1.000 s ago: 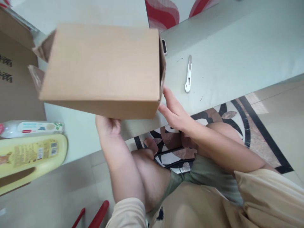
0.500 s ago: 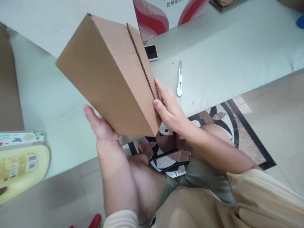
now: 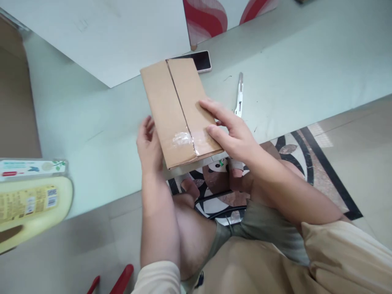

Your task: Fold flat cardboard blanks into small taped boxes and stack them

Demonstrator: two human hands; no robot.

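Between my hands is a brown cardboard box (image 3: 174, 98), its seamed face turned up and a strip of clear tape across the seam at the near end. My left hand (image 3: 149, 143) is against the box's left side, fingers curled and partly hidden behind it. On the right, my right hand (image 3: 231, 126) grips the box's edge, with thumb and fingers lying on the top face. A white utility knife (image 3: 239, 96) lies on the table just beyond my right hand, its lower end hidden by the hand.
A dark-screened phone (image 3: 202, 61) lies behind the box on the pale green table (image 3: 306, 61). Large white cartons stand at the back, one with a red pattern (image 3: 208, 18). A yellow bottle (image 3: 33, 208) and a slim carton (image 3: 33, 168) are at left. Red handles (image 3: 122, 279) show below.
The box has come down toward the table and turned, so the taped seam now faces up instead of the plain side. Both hands have moved with it.
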